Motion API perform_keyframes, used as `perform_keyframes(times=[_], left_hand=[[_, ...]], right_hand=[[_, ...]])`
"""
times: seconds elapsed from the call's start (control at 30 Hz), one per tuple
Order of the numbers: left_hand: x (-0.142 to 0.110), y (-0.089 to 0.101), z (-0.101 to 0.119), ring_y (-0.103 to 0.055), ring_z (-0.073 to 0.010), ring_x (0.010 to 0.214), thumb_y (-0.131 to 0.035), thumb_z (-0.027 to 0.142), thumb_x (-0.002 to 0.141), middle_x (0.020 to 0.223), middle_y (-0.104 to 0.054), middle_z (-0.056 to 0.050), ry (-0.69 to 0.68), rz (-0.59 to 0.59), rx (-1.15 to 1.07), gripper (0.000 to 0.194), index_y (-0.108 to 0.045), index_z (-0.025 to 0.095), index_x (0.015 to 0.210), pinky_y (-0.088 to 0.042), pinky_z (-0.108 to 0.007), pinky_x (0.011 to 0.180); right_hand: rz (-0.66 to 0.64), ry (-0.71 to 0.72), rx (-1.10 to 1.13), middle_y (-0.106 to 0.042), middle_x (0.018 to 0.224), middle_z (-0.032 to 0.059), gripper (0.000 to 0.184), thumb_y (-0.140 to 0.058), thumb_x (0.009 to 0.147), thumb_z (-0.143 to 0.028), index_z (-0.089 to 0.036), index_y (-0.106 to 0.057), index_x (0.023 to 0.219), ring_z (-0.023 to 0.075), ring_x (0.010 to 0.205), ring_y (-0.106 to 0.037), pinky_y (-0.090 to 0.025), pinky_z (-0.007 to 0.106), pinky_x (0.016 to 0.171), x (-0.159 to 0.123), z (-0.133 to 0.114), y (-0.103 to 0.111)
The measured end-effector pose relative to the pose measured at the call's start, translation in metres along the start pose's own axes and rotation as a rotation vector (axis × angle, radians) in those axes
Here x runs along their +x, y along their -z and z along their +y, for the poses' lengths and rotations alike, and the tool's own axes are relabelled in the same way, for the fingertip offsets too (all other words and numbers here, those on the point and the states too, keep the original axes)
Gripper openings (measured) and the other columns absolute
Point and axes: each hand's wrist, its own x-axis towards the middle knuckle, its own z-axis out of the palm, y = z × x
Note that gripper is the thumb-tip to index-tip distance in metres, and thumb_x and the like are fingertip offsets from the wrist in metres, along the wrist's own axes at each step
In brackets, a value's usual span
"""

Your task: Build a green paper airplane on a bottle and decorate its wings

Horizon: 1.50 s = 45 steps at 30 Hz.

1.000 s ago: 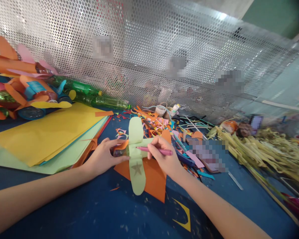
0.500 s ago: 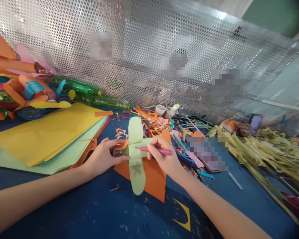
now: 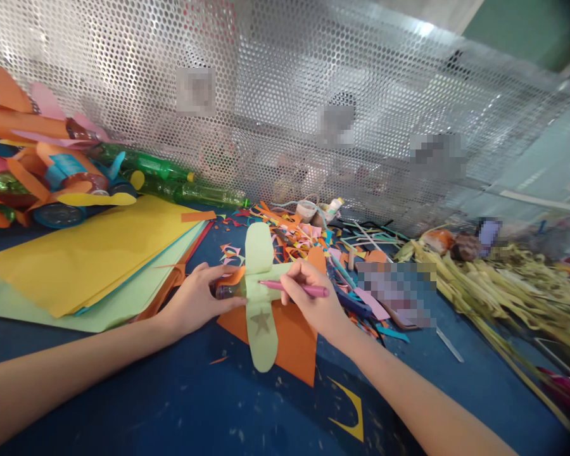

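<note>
In the middle lies a toy plane (image 3: 259, 250) made of a small bottle with pale green paper wings. A dark star (image 3: 261, 323) marks its nearer wing. My left hand (image 3: 192, 297) grips the plane's nose end, thumb and fingers on either side of the dark bottle neck (image 3: 225, 292) and an orange paper piece. Pinched in my right hand (image 3: 316, 301) is a pink pen (image 3: 317, 290), its tip at the green paper between the wings. Under the plane lies an orange paper sheet (image 3: 297, 348). The far side of the bottle is hidden by my right hand.
Yellow and green paper sheets (image 3: 99, 253) are stacked at left, with finished paper planes (image 3: 80, 177) behind. Green bottles (image 3: 194, 192) lie by the perforated metal screen (image 3: 275, 76). Paper scraps (image 3: 289, 231), a phone (image 3: 392, 294) and dried husk strips (image 3: 494, 291) spread to the right.
</note>
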Motion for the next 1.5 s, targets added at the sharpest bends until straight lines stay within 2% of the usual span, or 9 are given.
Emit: perform_keyframes(times=[0.33,0.97,1.27,1.5], left_hand=[[0.0006,-0.0001,-0.0009,-0.055,-0.0237,0.079,-0.063,0.062,0.066,0.085,-0.061,-0.005,0.003,0.000,0.000,0.060,-0.062,0.022,0.111,-0.047,-0.031,0.067],[0.0003,0.0015,0.0019,-0.056,-0.0239,0.083,-0.062,0.059,0.068,0.086,-0.063,-0.004,-0.008,-0.004,0.010,0.056,-0.062,0.022,0.109,-0.047,-0.032,0.071],[0.0004,0.0015,0.0006,-0.055,-0.0242,0.080,-0.062,0.061,0.068,0.082,-0.062,-0.004,-0.015,-0.008,-0.003,0.057,-0.062,0.022,0.110,-0.046,-0.033,0.069],[-0.0001,0.0019,0.0021,-0.056,-0.0259,0.086,-0.064,0.058,0.068,0.089,-0.063,-0.005,0.001,-0.006,-0.033,0.057,-0.060,0.022,0.113,-0.047,-0.035,0.074]], right_hand=[[0.034,-0.017,-0.019,-0.053,0.052,-0.0062,0.021,-0.049,0.086,-0.021,-0.022,-0.041,0.067,0.0105,0.050,-0.050,-0.039,0.025,0.056,0.0007,0.0004,0.0018],[-0.002,-0.021,0.018,-0.054,0.053,-0.0060,0.019,-0.048,0.087,-0.024,-0.022,-0.042,0.069,0.0105,0.052,-0.051,-0.038,0.025,0.057,0.0002,-0.0007,0.0003],[0.024,-0.025,-0.004,-0.053,0.053,-0.0062,0.019,-0.049,0.086,-0.023,-0.022,-0.042,0.069,0.0109,0.052,-0.053,-0.039,0.025,0.058,-0.0001,0.0010,0.0015],[0.033,0.004,0.097,-0.053,0.052,-0.0056,0.022,-0.047,0.089,-0.027,-0.022,-0.043,0.068,0.0110,0.051,-0.052,-0.040,0.025,0.057,0.0000,0.0007,0.0005]])
